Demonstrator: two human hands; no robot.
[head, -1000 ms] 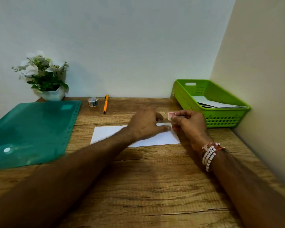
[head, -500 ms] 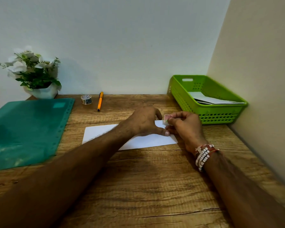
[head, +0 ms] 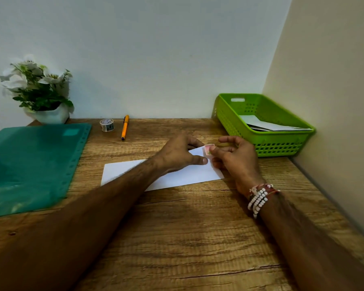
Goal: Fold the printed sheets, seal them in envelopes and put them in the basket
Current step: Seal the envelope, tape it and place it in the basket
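The right hand's thumb tip [head: 213, 152] presses on a small pink square stamp [head: 208, 149] at the far right corner of a white rectangular paper envelope [head: 183, 177]. The right hand [head: 235, 157] has its forefinger raised and curved above the stamp, apart from it, and its other fingers curled loosely beside the envelope's right end; white bead bracelets with a red thread [head: 260, 198] circle that wrist. The left hand [head: 180, 154] lies on the envelope with its thumb flat on the paper just beside the stamp, the fingers bent down over the envelope's far edge, holding it against the wood; it grips nothing. The envelope lies flat on the brown wood-grain worktop [head: 198, 238], a little right of the middle, its long side running left to right and slightly skewed.

At the far right corner of the worktop, against the beige side wall, stands a bright green perforated plastic basket [head: 282, 144] with white envelopes [head: 269, 126] already lying in it. Along the back edge lie an orange pen [head: 125, 127] and, just left of it, a small roll of patterned tape [head: 107, 124]. A translucent green plastic punched sleeve [head: 29, 164] covers the left side of the worktop, and in the far left corner sits a white pot of white flowers with green leaves [head: 38, 91].
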